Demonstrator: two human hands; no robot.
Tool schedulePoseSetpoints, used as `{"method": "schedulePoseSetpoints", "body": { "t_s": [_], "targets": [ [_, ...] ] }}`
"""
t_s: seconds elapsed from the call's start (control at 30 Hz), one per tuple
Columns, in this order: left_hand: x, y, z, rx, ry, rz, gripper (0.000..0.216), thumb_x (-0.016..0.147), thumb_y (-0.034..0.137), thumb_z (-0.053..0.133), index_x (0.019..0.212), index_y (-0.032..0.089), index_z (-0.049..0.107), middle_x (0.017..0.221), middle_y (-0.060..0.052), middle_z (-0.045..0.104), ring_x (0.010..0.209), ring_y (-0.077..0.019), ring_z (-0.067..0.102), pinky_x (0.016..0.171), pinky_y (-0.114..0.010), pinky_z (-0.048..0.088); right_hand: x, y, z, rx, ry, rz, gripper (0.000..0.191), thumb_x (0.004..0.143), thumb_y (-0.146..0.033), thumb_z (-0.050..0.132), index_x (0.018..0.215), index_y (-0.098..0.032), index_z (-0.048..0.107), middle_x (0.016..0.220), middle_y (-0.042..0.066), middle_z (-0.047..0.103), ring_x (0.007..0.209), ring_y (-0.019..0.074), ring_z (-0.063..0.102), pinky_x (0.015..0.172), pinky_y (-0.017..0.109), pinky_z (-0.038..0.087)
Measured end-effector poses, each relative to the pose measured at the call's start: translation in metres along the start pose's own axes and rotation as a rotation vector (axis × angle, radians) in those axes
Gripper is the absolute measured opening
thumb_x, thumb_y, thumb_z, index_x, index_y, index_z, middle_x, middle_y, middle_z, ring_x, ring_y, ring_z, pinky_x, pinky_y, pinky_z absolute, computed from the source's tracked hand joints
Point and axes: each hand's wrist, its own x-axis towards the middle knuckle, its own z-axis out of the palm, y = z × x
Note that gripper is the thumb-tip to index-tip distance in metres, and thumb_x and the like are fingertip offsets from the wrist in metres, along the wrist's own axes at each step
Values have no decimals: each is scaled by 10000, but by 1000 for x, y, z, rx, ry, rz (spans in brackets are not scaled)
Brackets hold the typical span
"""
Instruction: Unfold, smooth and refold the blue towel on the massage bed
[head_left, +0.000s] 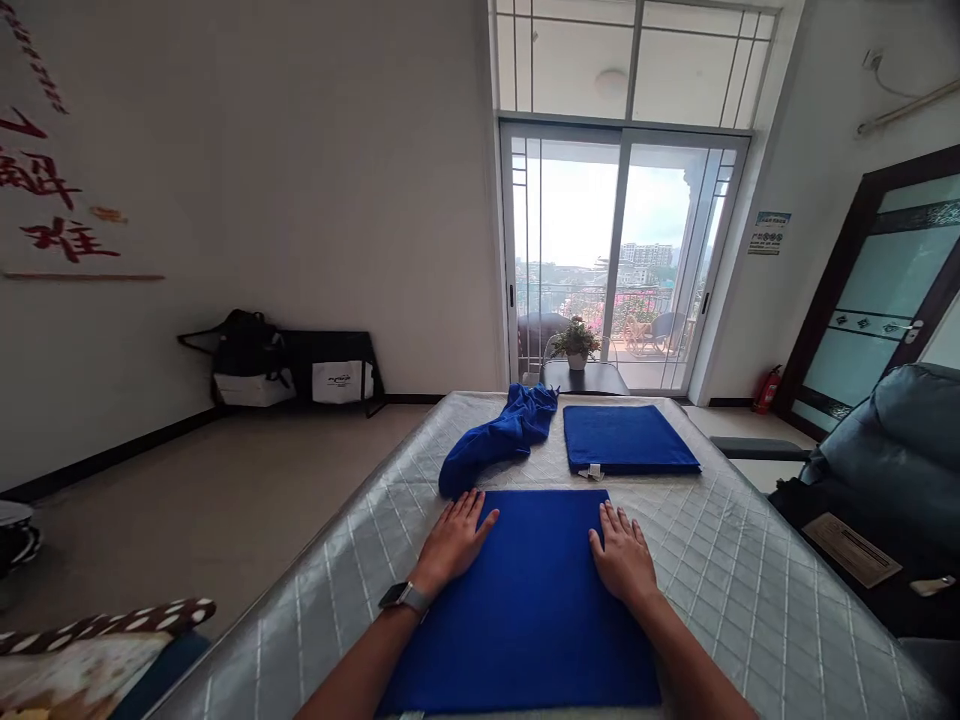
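Note:
A flat blue folded cloth lies squared up on a quilted silver-grey mattress, close in front of me. My left hand rests flat on its far left corner, fingers stretched out, with a watch on the wrist. At the far right corner my right hand also lies flat, its fingers extended. Beyond the left hand is a crumpled, twisted blue cloth. A second neatly folded blue cloth sits to the right of it, with a small white tag at its near edge.
The mattress runs toward a sliding glass door. A potted plant stands on a small table past its far edge. On the right is a dark armchair; bags stand by the left wall. A patterned blanket is at lower left.

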Motion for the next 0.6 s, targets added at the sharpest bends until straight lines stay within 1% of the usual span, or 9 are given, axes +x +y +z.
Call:
{"method": "schedulePoseSetpoints", "body": {
  "t_s": [0.13,0.23,0.33,0.43,0.53,0.6],
  "targets": [
    [1,-1,6,14,53,15,742,1021,604,203,1527,98,401,1596,-169,391,1490,-292,344,1223,-472,261,-3,-3,-4,-40,35,5,651,1007,-419,237,1591,-133,263,1654,41,238,1538,230,167,1243,425,72],
    [2,-4,11,31,60,37,712,1031,566,205,1523,94,409,1601,-177,378,1489,-302,344,1219,-477,268,-6,-4,-6,-60,53,-26,641,1009,-399,229,1590,-131,266,1653,38,241,1538,228,164,1245,431,54],
    [3,-7,14,12,69,53,690,1032,556,219,1521,113,419,1604,-165,376,1490,-309,342,1214,-487,278,-8,-4,-4,-34,22,-35,642,1016,-420,207,1594,-146,257,1659,22,222,1541,218,147,1245,417,72],
    [5,-9,10,-9,47,38,697,1031,554,239,1520,87,410,1599,-175,379,1498,-296,325,1224,-488,263,-9,-4,-1,-6,-20,-10,663,1016,-462,198,1604,-156,218,1668,10,181,1547,213,110,1245,410,71],
    [4,0,1,-36,71,16,707,1029,555,258,1497,54,433,1581,-202,403,1494,-298,332,1229,-500,261,-9,-5,0,-4,-37,7,673,1015,-473,189,1610,-158,184,1673,9,160,1550,207,80,1246,416,42],
    [1,18,-4,-68,116,42,686,1034,541,258,1481,61,459,1573,-201,420,1488,-295,347,1226,-503,276,-9,-5,0,0,-43,10,674,1014,-471,183,1610,-157,180,1673,11,158,1551,205,75,1245,420,37]
  ]
}}
